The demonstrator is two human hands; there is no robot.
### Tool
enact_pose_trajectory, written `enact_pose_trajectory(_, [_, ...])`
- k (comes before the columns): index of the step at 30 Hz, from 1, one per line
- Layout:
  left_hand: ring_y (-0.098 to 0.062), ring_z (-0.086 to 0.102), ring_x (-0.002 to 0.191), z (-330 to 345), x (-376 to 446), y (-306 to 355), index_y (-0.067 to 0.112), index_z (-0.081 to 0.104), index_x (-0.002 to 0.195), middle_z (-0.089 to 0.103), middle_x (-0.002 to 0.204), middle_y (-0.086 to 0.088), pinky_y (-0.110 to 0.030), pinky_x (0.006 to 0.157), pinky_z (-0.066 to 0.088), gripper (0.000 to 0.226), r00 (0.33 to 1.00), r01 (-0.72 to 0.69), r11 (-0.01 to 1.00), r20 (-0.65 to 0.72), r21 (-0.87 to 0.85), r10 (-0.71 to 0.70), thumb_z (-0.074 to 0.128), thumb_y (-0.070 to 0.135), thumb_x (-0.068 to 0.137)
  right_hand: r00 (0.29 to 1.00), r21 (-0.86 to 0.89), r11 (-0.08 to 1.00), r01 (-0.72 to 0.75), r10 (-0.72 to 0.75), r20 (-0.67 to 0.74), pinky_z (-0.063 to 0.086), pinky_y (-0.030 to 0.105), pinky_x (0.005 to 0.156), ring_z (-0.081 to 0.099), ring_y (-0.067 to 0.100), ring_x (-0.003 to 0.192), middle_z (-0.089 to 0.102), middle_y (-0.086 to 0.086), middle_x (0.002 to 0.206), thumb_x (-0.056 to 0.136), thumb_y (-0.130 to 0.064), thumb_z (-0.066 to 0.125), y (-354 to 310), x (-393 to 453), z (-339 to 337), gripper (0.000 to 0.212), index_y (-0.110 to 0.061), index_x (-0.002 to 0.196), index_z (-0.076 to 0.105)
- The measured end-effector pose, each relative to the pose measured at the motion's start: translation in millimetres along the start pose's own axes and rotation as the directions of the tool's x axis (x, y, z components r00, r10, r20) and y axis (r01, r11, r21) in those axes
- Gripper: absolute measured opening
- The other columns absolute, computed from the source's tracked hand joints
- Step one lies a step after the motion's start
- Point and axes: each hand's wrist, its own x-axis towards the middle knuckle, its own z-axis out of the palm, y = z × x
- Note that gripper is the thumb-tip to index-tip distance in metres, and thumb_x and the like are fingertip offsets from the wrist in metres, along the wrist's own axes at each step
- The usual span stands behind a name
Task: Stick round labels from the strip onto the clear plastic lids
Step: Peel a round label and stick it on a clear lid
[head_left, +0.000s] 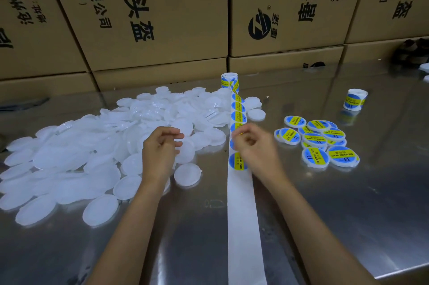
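On a shiny, reflective metal bench [348,226], a long white backing strip [242,215] runs from a far label roll [229,80] toward the near edge, carrying glossy round blue-and-yellow labels [238,161]. The right hand [254,145] pinches at a label on the strip with fingers curled; the left hand [160,145] hovers half closed, holding nothing visible, over a heap of frosted clear plastic lids [76,157] at left. Labelled lids [318,140] lie clustered at right, near a second roll [354,99], with brown printed cardboard boxes [151,17] stacked behind.

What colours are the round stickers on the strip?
Blue with a yellow band, seen in the head view on the round paper labels.
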Motion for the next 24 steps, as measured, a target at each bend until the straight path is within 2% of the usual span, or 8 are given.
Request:
enact_pose_trajectory(3, [-0.016, 0.071, 0.083, -2.6, 1.0, 0.5, 0.01, 0.069, 0.101, 0.075, 0.095, 0.0, -0.022, 0.067, 0.056, 0.03, 0.999, 0.034, 0.999, -0.009, -0.036, -0.034, 0.041, -0.001, 0.099, 0.884, -0.278, 0.884, 0.377, -0.254, 0.393, 0.047, 0.027, 0.085, 0.06, 0.012, 0.092, 0.07, -0.01, 0.092, 0.08, -0.024, 0.073, 2.8, -18.7, 29.0, 0.013, -0.022, 0.093, 0.072])
enact_pose_trajectory(5, [-0.013, 0.072, 0.077, -3.5, 0.9, 2.1, 0.009, 0.069, 0.1, 0.076, 0.091, 0.001, -0.022, 0.065, 0.058, 0.029, 0.999, 0.043, 0.997, -0.003, -0.066, -0.043, 0.042, -0.002, 0.097, 0.781, -0.341, 0.782, 0.521, -0.277, 0.559, 0.04, 0.028, 0.099, 0.055, 0.013, 0.11, 0.069, -0.011, 0.11, 0.079, -0.031, 0.076, 8.3, -22.6, 39.3, 0.029, -0.023, 0.107, 0.072])
enact_pose_trajectory(8, [-0.009, 0.071, 0.073, -4.0, 0.3, 4.3, 0.009, 0.069, 0.099, 0.076, 0.089, 0.001, -0.022, 0.066, 0.058, 0.028, 0.999, 0.044, 0.994, 0.019, -0.101, -0.042, 0.043, -0.002, 0.095, 0.756, -0.342, 0.767, 0.543, -0.27, 0.596, 0.035, 0.029, 0.106, 0.052, 0.013, 0.122, 0.065, -0.012, 0.126, 0.082, -0.034, 0.077, 12.6, -21.9, 41.5, 0.029, -0.024, 0.109, 0.075])
enact_pose_trajectory(11, [-0.007, 0.07, 0.071, -2.1, -1.5, 7.2, 0.007, 0.069, 0.1, 0.077, 0.088, 0.0, -0.021, 0.066, 0.057, 0.026, 0.998, 0.055, 0.992, 0.043, -0.11, -0.05, 0.045, -0.002, 0.095, 0.769, -0.341, 0.769, 0.541, -0.287, 0.572, 0.04, 0.028, 0.101, 0.057, 0.014, 0.114, 0.07, -0.008, 0.117, 0.086, -0.026, 0.073, 14.2, -19.9, 41.0, 0.018, -0.021, 0.102, 0.076])
enact_pose_trajectory(14, [-0.013, 0.073, 0.081, -0.1, -5.3, 13.8, 0.008, 0.07, 0.101, 0.078, 0.089, 0.0, -0.025, 0.073, 0.058, 0.024, 0.991, 0.098, 0.982, 0.103, -0.161, -0.082, 0.048, 0.002, 0.098, 0.863, -0.22, 0.916, 0.336, -0.206, 0.461, 0.048, 0.023, 0.083, 0.063, 0.005, 0.09, 0.071, -0.009, 0.093, 0.094, -0.017, 0.064, 8.1, -17.9, 39.6, 0.009, -0.016, 0.097, 0.073])
enact_pose_trajectory(17, [-0.018, 0.073, 0.095, 2.2, -9.2, 18.7, 0.013, 0.073, 0.106, 0.078, 0.098, 0.0, -0.031, 0.082, 0.056, 0.025, 0.966, 0.178, 0.962, 0.224, -0.208, -0.13, 0.049, 0.013, 0.1, 0.958, 0.013, 0.998, 0.066, -0.067, 0.278, 0.045, 0.019, 0.069, 0.06, 0.005, 0.072, 0.067, -0.003, 0.083, 0.098, -0.009, 0.057, 0.8, -11.1, 30.8, 0.012, -0.012, 0.094, 0.068])
enact_pose_trajectory(20, [-0.019, 0.072, 0.1, 9.8, -15.0, 20.6, 0.011, 0.073, 0.11, 0.076, 0.11, -0.006, -0.038, 0.092, 0.056, 0.028, 0.881, 0.332, 0.901, 0.435, -0.281, -0.189, 0.049, 0.025, 0.102, 0.963, 0.299, 0.931, -0.21, 0.145, 0.227, 0.051, 0.018, 0.064, 0.066, 0.009, 0.069, 0.07, 0.011, 0.095, 0.1, -0.01, 0.054, -5.3, -6.3, 21.6, 0.014, -0.003, 0.103, 0.066])
enact_pose_trajectory(24, [-0.027, 0.07, 0.11, 18.3, -21.1, 19.9, 0.001, 0.064, 0.122, 0.073, 0.118, -0.014, -0.035, 0.091, 0.059, 0.032, 0.802, 0.434, 0.812, 0.578, -0.39, -0.151, 0.045, 0.02, 0.105, 0.942, 0.408, 0.857, -0.315, 0.23, 0.245, 0.056, 0.026, 0.071, 0.069, 0.023, 0.08, 0.073, 0.02, 0.103, 0.101, -0.017, 0.055, -5.5, -5.4, 17.4, 0.016, -0.006, 0.105, 0.067])
